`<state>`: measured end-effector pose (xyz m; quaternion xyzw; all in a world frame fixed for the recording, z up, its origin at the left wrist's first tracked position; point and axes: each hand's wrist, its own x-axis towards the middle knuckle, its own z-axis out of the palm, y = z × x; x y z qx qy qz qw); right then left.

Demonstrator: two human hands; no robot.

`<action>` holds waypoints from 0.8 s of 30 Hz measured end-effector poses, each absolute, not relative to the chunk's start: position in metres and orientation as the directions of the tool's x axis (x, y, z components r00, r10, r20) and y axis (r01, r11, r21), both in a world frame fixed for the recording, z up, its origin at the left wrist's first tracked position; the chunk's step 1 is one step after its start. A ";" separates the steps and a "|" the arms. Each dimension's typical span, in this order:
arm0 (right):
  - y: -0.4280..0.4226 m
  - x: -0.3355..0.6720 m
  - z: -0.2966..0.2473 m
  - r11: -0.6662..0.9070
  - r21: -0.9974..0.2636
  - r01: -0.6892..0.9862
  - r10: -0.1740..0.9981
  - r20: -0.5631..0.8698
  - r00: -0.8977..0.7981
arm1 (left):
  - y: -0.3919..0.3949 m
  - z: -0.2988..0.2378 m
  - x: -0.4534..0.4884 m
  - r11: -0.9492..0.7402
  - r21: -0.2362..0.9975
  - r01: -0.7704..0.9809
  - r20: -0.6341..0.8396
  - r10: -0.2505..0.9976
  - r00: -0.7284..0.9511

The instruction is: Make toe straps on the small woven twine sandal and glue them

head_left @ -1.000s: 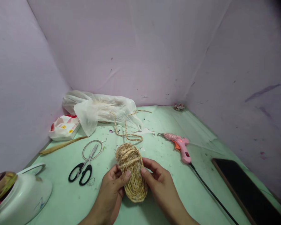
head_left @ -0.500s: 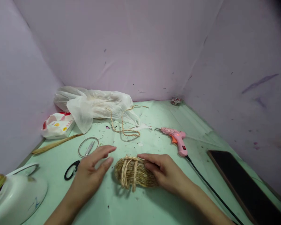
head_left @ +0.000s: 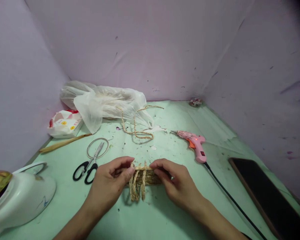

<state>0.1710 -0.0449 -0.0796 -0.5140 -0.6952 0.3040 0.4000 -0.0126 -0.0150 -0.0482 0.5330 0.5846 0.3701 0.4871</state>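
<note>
An oval piece of coiled straw rope (head_left: pixel 152 178) is held low in front of me, tilted so that it looks narrower. Paler braided straw cords (head_left: pixel 143 185) run across its left half, their ends hanging below it. My left hand (head_left: pixel 112 180) pinches the upper left edge, where a cord crosses, with thumb and forefinger. With its fingers closed, my right hand (head_left: pixel 176 178) grips the upper right edge. The fingers hide both ends of the piece. Behind the hands lies a loose length of braided cord (head_left: pixel 140 135).
Black-handled scissors (head_left: pixel 91 164) and a metal ring (head_left: pixel 89 146) lie left. A pink glue gun (head_left: pixel 193 141) with a black cable and a phone (head_left: pixel 260 190) are right. Behind are a plastic bag (head_left: pixel 115 100) and a tissue pack (head_left: pixel 65 125). A white container (head_left: pixel 32 200) stands front left.
My left hand has moved right and closed on the piece, uncovering the scissors. The piece has tilted from lying broad side up. The camera view has shifted slightly.
</note>
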 end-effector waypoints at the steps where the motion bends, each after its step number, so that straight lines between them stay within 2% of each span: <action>1: -0.045 0.170 -0.081 0.314 -0.824 0.473 0.950 0.275 -0.151 | -0.016 -0.047 -0.013 0.142 0.956 0.257 -0.157 0.987 0.035; 3: -0.046 0.169 -0.081 0.341 -0.813 0.471 0.940 0.300 -0.162 | -0.018 -0.047 -0.014 0.110 0.960 0.257 -0.122 0.992 0.032; 5: -0.047 0.168 -0.079 0.311 -0.828 0.466 0.950 0.264 -0.165 | -0.021 -0.048 -0.015 0.088 0.957 0.277 -0.106 0.993 0.051; 11: -0.049 0.164 -0.069 0.072 -0.927 0.369 0.996 0.048 -0.075 | -0.024 -0.049 -0.015 0.078 0.920 0.384 -0.144 0.979 0.146; 15: -0.048 0.159 -0.068 -0.066 -0.951 0.302 0.997 -0.077 -0.023 | -0.023 -0.049 -0.015 0.130 0.906 0.402 -0.205 0.967 0.150; 21: -0.049 0.157 -0.068 -0.205 -0.963 0.175 0.978 -0.206 0.014 | -0.021 -0.051 -0.013 0.182 0.932 0.312 -0.238 0.960 0.150; 24: -0.045 0.157 -0.069 -0.201 -0.967 0.158 0.979 -0.203 0.006 | -0.019 -0.058 -0.013 0.240 0.956 0.171 -0.268 0.949 0.164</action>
